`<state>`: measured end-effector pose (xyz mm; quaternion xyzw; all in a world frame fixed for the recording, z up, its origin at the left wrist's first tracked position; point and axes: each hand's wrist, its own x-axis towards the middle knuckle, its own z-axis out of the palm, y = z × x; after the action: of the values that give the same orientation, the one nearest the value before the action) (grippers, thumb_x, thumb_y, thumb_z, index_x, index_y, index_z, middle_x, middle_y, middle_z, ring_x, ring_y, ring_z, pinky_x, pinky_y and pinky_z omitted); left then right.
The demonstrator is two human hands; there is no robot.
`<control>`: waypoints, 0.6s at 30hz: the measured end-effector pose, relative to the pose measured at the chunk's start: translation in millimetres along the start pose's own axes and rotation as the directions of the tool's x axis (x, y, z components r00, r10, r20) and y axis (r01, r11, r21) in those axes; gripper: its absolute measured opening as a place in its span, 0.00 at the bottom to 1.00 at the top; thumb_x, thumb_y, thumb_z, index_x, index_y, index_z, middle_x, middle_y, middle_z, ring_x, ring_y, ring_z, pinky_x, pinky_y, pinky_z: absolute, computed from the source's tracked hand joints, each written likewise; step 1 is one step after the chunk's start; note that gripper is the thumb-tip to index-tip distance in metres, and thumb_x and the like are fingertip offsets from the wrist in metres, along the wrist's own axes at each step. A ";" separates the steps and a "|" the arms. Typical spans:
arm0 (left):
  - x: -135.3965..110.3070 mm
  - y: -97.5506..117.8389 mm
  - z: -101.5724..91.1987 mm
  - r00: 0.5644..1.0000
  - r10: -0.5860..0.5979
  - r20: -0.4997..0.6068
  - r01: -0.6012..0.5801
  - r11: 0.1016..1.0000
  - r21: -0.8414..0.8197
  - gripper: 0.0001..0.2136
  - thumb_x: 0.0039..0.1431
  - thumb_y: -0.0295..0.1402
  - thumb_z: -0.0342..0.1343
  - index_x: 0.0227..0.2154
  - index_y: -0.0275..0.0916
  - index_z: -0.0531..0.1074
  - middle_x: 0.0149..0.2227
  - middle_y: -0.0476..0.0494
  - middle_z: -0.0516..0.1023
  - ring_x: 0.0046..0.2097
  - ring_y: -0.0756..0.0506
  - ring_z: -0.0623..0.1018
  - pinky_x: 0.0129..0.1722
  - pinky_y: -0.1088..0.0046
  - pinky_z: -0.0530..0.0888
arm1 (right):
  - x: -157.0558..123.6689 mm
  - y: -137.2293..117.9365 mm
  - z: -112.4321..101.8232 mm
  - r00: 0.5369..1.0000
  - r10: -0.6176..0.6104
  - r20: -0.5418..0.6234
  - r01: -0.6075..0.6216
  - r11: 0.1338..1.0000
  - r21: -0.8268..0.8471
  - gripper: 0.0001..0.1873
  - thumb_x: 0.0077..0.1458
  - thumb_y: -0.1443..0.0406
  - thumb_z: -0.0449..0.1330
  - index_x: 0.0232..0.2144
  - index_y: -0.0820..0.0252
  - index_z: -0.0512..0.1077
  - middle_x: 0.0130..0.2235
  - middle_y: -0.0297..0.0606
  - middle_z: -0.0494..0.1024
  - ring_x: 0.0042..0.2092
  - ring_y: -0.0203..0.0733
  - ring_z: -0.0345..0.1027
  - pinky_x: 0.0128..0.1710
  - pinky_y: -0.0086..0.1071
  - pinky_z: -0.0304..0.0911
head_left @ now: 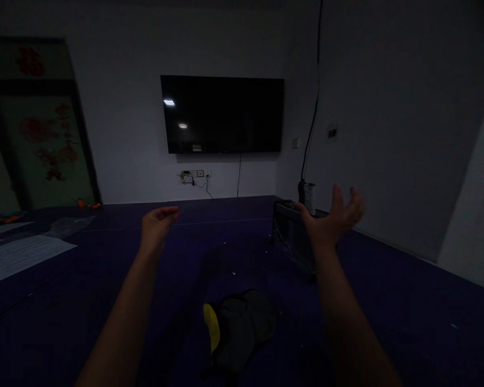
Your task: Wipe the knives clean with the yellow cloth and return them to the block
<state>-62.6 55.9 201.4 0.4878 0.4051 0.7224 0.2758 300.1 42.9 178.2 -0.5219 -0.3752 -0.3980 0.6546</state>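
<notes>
My left hand (156, 227) is raised above the floor, its fingers drawn together in a pinch with nothing visible between them. Opposite it, my right hand (334, 219) is held up with thumb and fingers spread, holding nothing. Below and between the two forearms, a dark soft item with a yellow flap (248, 325), perhaps a cap, lies on the floor; neither hand touches it. Behind my right hand stands a dark box-like case (292, 236), partly hidden by that hand and forearm.
Dark blue flooring (193, 269) carries small white scraps. Paper sheets (28, 255) and clear plastic (70, 226) lie at left, with orange pieces (93, 206) near the door (44, 134). A television (226, 115) hangs above wall sockets (197, 173). A black cable (313, 115) hangs at right.
</notes>
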 end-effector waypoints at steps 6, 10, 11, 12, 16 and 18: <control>-2.9 5.1 -1.3 1.000 0.014 0.014 -0.014 1.000 0.016 0.10 0.32 0.25 0.62 0.24 0.36 0.75 0.28 0.47 0.78 0.34 0.48 0.77 0.37 0.74 0.71 | 4.8 -108.0 -21.8 0.698 -0.341 0.630 -0.084 0.834 0.545 0.15 0.53 0.58 0.61 0.40 0.60 0.74 0.35 0.40 0.78 0.36 0.42 0.72 0.37 0.34 0.65; -5.9 14.4 -4.5 0.999 0.032 -0.023 -0.029 0.995 0.099 0.11 0.31 0.29 0.66 0.24 0.35 0.75 0.23 0.49 0.76 0.29 0.50 0.75 0.33 0.75 0.71 | -41.9 -162.0 -38.9 -0.030 -0.580 0.814 -0.115 0.811 0.574 0.23 0.47 0.55 0.65 0.45 0.59 0.73 0.35 0.38 0.79 0.35 0.43 0.73 0.33 0.31 0.64; -6.1 16.5 -5.2 0.999 0.030 -0.026 -0.027 0.994 0.105 0.11 0.32 0.29 0.66 0.24 0.35 0.75 0.23 0.50 0.76 0.28 0.50 0.75 0.32 0.75 0.71 | -55.2 -170.4 -41.8 -0.181 -0.595 0.783 -0.096 0.803 0.588 0.27 0.45 0.53 0.66 0.46 0.60 0.72 0.37 0.40 0.79 0.37 0.44 0.73 0.33 0.31 0.64; -6.1 18.2 -5.8 0.999 0.028 -0.029 -0.025 0.995 0.097 0.10 0.33 0.29 0.65 0.23 0.35 0.75 0.22 0.50 0.75 0.27 0.50 0.74 0.32 0.76 0.72 | -67.6 -176.9 -43.7 -0.296 -0.587 0.753 -0.078 0.801 0.594 0.28 0.44 0.53 0.66 0.46 0.60 0.73 0.40 0.41 0.79 0.40 0.45 0.73 0.34 0.30 0.64; -5.2 22.5 -6.2 0.998 0.013 -0.064 -0.011 0.999 0.033 0.06 0.39 0.32 0.62 0.20 0.34 0.73 0.22 0.48 0.75 0.28 0.48 0.76 0.29 0.74 0.74 | -98.2 -187.4 -40.5 -0.557 -0.525 0.644 0.005 0.773 0.635 0.28 0.38 0.67 0.68 0.46 0.62 0.73 0.46 0.42 0.77 0.45 0.46 0.71 0.36 0.27 0.64; -5.1 23.8 -6.7 0.997 0.011 -0.071 -0.009 1.000 0.026 0.08 0.42 0.35 0.61 0.20 0.34 0.73 0.24 0.45 0.76 0.29 0.48 0.76 0.27 0.74 0.74 | -95.6 -184.4 -35.0 -0.561 -0.525 0.640 -0.003 0.774 0.633 0.26 0.39 0.72 0.65 0.45 0.64 0.74 0.44 0.42 0.78 0.42 0.44 0.72 0.34 0.25 0.63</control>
<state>-66.9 37.4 218.0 0.4672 0.4214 0.7355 0.2514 96.0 -4.7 156.4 -0.3465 -0.9279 0.1246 -0.0590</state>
